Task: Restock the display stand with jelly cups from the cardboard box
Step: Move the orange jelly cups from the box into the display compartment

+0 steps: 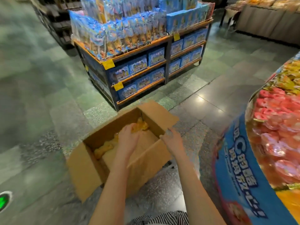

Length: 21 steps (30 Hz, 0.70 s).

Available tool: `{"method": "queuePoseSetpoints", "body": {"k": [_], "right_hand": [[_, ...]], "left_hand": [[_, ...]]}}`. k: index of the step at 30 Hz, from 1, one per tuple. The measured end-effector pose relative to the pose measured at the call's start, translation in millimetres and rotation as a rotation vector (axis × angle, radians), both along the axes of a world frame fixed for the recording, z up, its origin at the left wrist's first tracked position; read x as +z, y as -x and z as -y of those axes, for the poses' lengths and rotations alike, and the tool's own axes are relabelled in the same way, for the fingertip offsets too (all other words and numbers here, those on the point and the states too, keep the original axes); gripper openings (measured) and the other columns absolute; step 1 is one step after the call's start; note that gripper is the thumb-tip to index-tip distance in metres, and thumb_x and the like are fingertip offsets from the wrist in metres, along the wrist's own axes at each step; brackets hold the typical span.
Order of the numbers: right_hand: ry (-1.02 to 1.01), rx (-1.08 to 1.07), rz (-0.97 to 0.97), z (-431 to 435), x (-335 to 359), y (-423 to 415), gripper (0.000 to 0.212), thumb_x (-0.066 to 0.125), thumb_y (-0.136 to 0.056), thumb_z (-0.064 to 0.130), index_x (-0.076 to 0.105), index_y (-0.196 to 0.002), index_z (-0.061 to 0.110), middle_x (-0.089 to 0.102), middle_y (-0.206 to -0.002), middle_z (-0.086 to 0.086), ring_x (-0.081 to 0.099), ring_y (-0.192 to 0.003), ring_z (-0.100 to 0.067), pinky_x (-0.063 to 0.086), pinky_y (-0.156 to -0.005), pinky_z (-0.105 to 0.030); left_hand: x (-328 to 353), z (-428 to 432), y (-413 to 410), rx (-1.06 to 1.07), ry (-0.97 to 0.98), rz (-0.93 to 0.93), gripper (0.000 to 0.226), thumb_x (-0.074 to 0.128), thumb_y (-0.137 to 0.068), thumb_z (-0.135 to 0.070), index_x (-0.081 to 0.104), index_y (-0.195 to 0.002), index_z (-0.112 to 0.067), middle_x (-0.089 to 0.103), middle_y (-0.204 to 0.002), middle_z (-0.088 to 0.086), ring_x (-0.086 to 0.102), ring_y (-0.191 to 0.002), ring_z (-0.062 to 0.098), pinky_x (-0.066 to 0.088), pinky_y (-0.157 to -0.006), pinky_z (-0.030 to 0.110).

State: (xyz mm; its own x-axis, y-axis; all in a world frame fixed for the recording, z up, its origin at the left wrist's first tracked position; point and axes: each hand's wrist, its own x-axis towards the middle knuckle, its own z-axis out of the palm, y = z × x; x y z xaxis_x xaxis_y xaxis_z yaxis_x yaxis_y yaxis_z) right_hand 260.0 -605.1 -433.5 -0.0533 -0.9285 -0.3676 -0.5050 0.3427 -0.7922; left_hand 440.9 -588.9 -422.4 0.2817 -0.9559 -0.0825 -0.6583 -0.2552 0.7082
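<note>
Glossy grey-green tiled floor, light glare centre-right. Far centre: dark shelf unit w/ orange edges, blue boxes, yellow tags. Far right: low counter w/ bagged goods. Far left: dark racks, blurred.

This is a shop, a self-service store's sweets and snack area. In the upper middle of the frame stands a tiered shelf island packed with rows of identical blue boxes and blue bagged goods, with yellow price tags clipped to its shelf edges. Along the right edge curves a round display stand wrapped in a blue printed banner with Chinese lettering and heaped with pink packets and yellow packets. A long counter of bulk goods fills the upper right, and dark shelving the upper left. An open cardboard box of stock sits on the polished tile floor.
</note>
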Motion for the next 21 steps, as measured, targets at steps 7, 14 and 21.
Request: {"method": "queuePoseSetpoints", "body": {"k": [7,14,21], "right_hand": [[-0.063,0.194,-0.058,31.9,-27.5,-76.1,0.061,0.057,-0.096,0.037,0.032,-0.15,0.022,0.027,-0.155,-0.006,0.044,-0.124,-0.022,0.04,-0.09,-0.031],[-0.2,0.313,-0.083,68.3,-68.7,-129.7,0.059,0.059,-0.095,0.034,0.037,-0.148,0.02,0.034,-0.15,-0.009,0.037,-0.136,-0.027,0.03,-0.112,-0.04],[-0.29,0.487,-0.135,142.5,-112.8,-174.1,0.057,0.062,-0.094,0.024,0.04,-0.146,0.021,0.035,-0.152,-0.009,0.038,-0.137,-0.024,0.033,-0.111,-0.037]], "left_hand": [[-34.7,-0.7,-79.7,0.221,-0.039,-0.114,0.042,0.051,-0.099,-0.022,0.048,-0.14,-0.013,0.05,-0.142,0.008,0.043,-0.132,0.024,0.034,-0.112,0.038],[-84.8,5.7,-122.7,0.36,-0.178,-0.165,0.044,0.053,-0.098,-0.021,0.046,-0.142,-0.017,0.048,-0.144,0.005,0.042,-0.134,0.021,0.032,-0.113,0.039],[-137.7,62.4,-148.7,0.461,-0.287,-0.236,0.043,0.054,-0.096,-0.019,0.05,-0.138,-0.026,0.047,-0.141,0.004,0.041,-0.132,0.019,0.031,-0.113,0.036]]}}
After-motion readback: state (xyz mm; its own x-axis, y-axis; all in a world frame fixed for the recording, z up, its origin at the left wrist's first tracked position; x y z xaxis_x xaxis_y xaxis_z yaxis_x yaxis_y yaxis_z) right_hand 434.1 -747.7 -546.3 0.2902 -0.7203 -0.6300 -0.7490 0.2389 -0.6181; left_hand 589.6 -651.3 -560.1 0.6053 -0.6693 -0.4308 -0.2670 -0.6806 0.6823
